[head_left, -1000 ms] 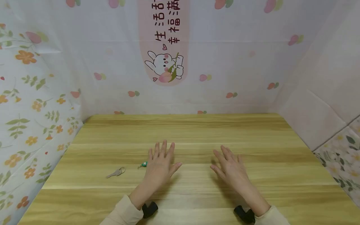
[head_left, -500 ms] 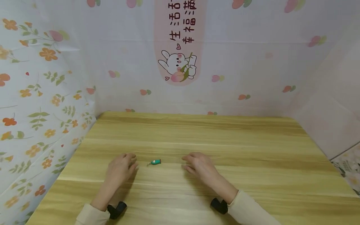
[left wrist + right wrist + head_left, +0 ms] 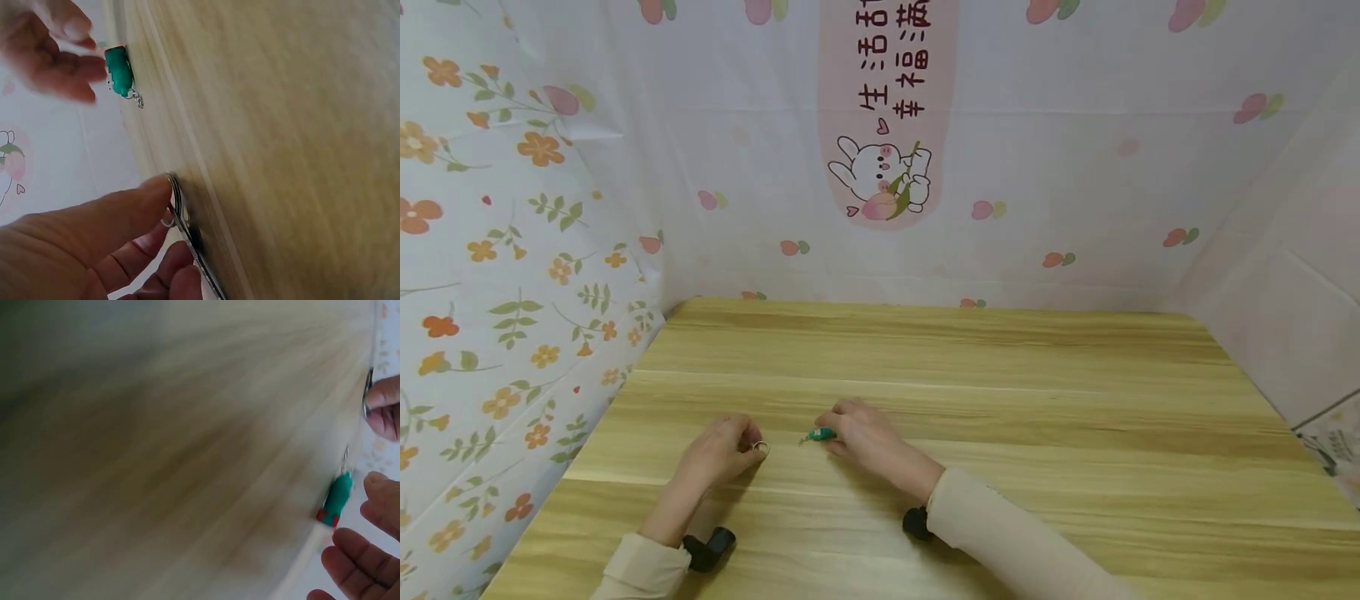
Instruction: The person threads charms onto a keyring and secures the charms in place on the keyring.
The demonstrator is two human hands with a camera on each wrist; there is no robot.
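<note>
Head view, left hand [image 3: 718,448] pinching key [image 3: 198,255], right hand [image 3: 863,435] spread by charm [image 3: 822,434], table edges [image 3: 932,312] well beyond

key [image 3: 196,254]: far end cut, L-wrist cam btm | tabletop [image 3: 156,456]: blurred, R-wrist cam | charm [image 3: 822,434]: end hidden by R hand [image 3: 863,435], head cam

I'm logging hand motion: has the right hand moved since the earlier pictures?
Yes: in the head view, the right hand has moved left, toward the green charm, judged against the printed rabbit.
</note>
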